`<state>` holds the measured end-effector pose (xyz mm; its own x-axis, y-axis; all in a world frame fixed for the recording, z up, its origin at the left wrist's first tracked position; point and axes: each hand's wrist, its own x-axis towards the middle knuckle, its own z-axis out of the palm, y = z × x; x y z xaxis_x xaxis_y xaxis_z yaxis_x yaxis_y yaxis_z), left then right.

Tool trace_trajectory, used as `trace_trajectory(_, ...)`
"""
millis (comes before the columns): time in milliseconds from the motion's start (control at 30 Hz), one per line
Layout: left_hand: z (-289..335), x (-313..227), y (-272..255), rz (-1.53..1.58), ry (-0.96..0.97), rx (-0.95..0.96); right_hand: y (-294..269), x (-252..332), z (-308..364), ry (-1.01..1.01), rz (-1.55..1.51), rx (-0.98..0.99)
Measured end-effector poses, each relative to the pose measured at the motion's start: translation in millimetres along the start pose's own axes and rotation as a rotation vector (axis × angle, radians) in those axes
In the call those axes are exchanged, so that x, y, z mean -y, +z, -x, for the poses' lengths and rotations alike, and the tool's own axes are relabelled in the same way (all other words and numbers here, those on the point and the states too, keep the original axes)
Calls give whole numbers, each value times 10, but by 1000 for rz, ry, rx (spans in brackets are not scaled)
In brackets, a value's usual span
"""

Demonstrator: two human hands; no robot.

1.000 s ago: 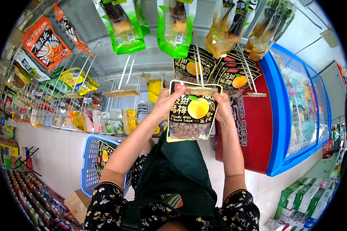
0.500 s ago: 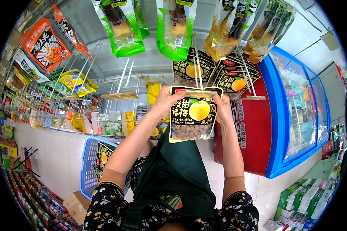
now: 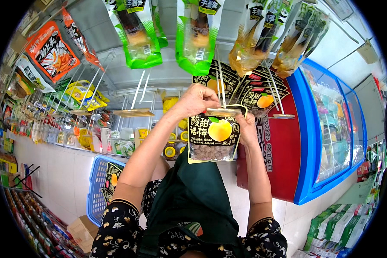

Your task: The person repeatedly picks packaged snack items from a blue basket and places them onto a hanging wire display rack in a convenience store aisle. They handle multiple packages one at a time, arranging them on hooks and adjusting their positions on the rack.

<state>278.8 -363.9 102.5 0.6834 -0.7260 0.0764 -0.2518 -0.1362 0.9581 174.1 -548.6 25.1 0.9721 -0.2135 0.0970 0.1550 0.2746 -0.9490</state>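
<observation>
A black bag of dried plums (image 3: 213,150), with a yellow fruit printed on it and a clear lower window, hangs upright in front of me. My right hand (image 3: 247,129) grips its upper right edge, thumb on the front. At the bag's top left, my left hand (image 3: 197,101) is closed in a pinch beside a metal display hook (image 3: 219,88). What its fingertips hold is hidden. The hook's label holder (image 3: 223,112) crosses the bag's top edge. More bags of the same kind (image 3: 262,96) hang behind, on this hook and the one to its right.
Green-edged bamboo-shoot packs (image 3: 196,41) hang overhead. A red and blue chest freezer (image 3: 303,172) stands at the right. On the floor at the left, a blue basket (image 3: 94,189) holds more black bags. Bare hooks (image 3: 138,92) and shelves of snacks extend leftward.
My left hand has shifted from the bag's upper left corner up and right to the hook. The right hand keeps its edge, slightly lower. The bag's top now sits behind the label holder.
</observation>
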Motion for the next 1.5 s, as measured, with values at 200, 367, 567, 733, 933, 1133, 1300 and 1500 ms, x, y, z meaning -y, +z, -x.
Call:
trace_trajectory(200,-33,-81,63,-293,140,-83,-45,37,-26,15,-35,-14)
trace_trajectory(367,-122,15,59,-503,317,-294,-18,86,-174,-143,380,12)
trace_trajectory(567,-247,303,85,-693,269,-696,24,23,-754,-237,929,-240)
trace_trajectory(733,-524,466,52,-709,156,-816,284,135,-926,-360,908,-367)
trace_trajectory(933,-270,541,77,-692,253,-872,293,-385,-856,-567,953,-452)
trace_trajectory(1133,1526,659,570,-612,204,-838,955,-893,450,-536,917,-197)
trace_trajectory(1300,3400,1055,407,-1024,-249,-1103,1936,-1245,1364,-623,743,570)
trace_trajectory(1500,4798,1757,259,-603,-1229,-775,2605,-1724,1899,-670,881,1017)
